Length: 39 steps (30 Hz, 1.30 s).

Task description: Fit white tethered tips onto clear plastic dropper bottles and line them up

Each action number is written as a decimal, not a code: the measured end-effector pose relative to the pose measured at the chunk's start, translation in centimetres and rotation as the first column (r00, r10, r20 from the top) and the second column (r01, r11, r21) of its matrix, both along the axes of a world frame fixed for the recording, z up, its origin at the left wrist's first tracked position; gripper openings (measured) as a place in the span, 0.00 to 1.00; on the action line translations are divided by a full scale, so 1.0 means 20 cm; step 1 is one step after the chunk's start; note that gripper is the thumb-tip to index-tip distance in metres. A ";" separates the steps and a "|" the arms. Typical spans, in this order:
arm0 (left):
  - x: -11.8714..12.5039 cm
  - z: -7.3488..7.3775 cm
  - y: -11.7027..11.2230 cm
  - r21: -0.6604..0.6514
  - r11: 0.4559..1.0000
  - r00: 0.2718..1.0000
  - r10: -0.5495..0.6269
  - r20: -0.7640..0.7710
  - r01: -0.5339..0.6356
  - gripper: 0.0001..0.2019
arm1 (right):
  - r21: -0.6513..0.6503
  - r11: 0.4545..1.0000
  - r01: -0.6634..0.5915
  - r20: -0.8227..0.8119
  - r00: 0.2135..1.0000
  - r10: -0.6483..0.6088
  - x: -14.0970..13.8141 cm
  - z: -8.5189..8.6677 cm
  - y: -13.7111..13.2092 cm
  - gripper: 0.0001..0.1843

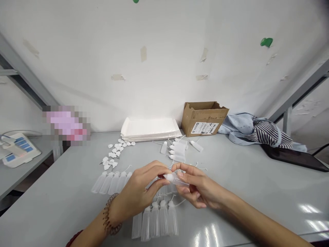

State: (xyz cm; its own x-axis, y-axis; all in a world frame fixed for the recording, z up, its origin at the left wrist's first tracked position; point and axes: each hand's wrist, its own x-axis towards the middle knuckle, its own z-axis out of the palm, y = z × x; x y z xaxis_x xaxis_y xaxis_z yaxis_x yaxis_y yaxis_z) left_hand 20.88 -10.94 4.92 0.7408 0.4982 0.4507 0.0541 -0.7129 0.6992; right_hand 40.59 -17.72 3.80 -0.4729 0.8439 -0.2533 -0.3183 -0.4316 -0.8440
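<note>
My right hand (195, 187) is closed around the body of a small translucent squeeze bottle (180, 181), held tilted above the table. The fingers of my left hand (146, 181) pinch at the white tip end of the same bottle; what exactly lies between those fingertips is hidden. Below my hands lies a row of similar bottles (155, 221) with thin strips at their necks. Another row of bottles (110, 183) is to the left, partly behind my left hand. Farther back lie several bottles with needle tips (178, 151). Loose white caps (115, 152) are scattered beyond my left hand.
A stack of white trays (150, 128) rests against the wall, with an open cardboard box (205, 118) beside it. On the right lie a bundle of cloth (257, 130) and a dark flat object (293, 157). A power strip (20, 149) is on the left surface.
</note>
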 end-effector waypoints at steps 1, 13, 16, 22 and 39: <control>0.00 0.00 0.00 0.021 1.000 1.000 -0.003 0.012 0.003 0.07 | -0.016 1.000 -0.009 -0.008 1.000 0.008 0.00 0.00 0.00 0.13; 0.03 -0.01 -0.01 -0.586 0.775 0.966 0.129 -0.223 -0.238 0.23 | 0.820 0.525 -0.230 0.565 0.479 -0.672 -0.02 -0.11 -0.03 0.10; 0.03 -0.02 -0.02 -0.600 0.772 0.970 0.087 -0.226 -0.209 0.23 | 0.846 0.417 -0.332 0.526 0.390 -0.756 -0.02 -0.13 -0.03 0.10; 0.04 -0.01 -0.03 -0.613 0.773 0.979 0.056 -0.196 -0.167 0.21 | 0.843 0.407 -0.351 0.532 0.439 -0.724 -0.03 -0.11 -0.05 0.10; 0.04 0.02 -0.08 0.022 0.999 0.999 -0.036 0.007 0.036 0.06 | -0.052 0.975 -0.217 -0.085 0.974 0.212 0.02 -0.02 0.01 0.17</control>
